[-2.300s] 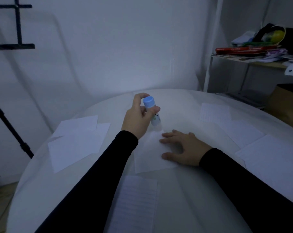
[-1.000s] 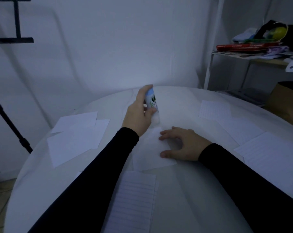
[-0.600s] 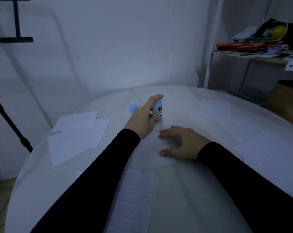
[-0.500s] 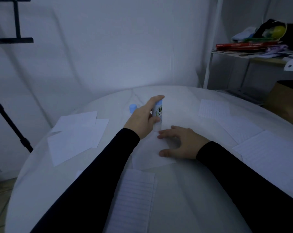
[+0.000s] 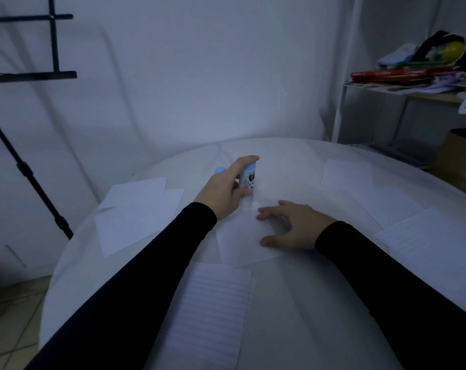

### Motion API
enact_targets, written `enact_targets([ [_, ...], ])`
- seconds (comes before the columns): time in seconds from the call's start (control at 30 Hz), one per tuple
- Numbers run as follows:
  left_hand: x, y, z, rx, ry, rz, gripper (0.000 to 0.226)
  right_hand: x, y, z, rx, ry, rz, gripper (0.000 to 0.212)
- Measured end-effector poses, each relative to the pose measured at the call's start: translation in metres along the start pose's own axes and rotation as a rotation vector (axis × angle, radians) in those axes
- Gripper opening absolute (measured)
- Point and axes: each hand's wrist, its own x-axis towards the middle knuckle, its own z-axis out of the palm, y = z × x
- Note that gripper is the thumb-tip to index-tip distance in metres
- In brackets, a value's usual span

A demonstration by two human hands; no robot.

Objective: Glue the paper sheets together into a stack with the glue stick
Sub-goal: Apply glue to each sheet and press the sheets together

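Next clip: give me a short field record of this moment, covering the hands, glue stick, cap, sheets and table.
left hand: grips the glue stick, index finger over its upper end
glue stick: roughly upright, lower end at the far edge of the centre sheet
cap: blue, off, on the table behind the left hand
right hand: fingers spread, pressing the centre sheet
centre sheet: flat under the right hand
other sheets: left pile; lined sheet nearest the camera
table: round, white

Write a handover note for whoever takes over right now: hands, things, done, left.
Left hand grips the white glue stick, tip down at the far edge of the blank white paper sheet.
Right hand lies flat on that sheet.
Light blue cap is off, lying behind the left hand.
Done: stick uncapped.
Left: spread glue, then stack a lined paper sheet on top.
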Motion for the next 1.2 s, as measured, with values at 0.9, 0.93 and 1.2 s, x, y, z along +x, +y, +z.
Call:
enact_targets([
  [0.9,-0.033,-0.030,-0.037,-0.037,0.047,0.004,0.061,-0.001,-0.003,0.006,-0.085,0.021,0.013,0.059],
  [0.93,-0.033,-0.030,-0.038,-0.027,0.046,0.006,0.062,-0.001,-0.003,0.006,-0.085,0.019,0.013,0.059],
  [1.2,-0.034,-0.037,-0.044,-0.016,0.058,-0.013,0.065,0.000,-0.003,0.005,-0.084,0.016,0.022,0.059],
])
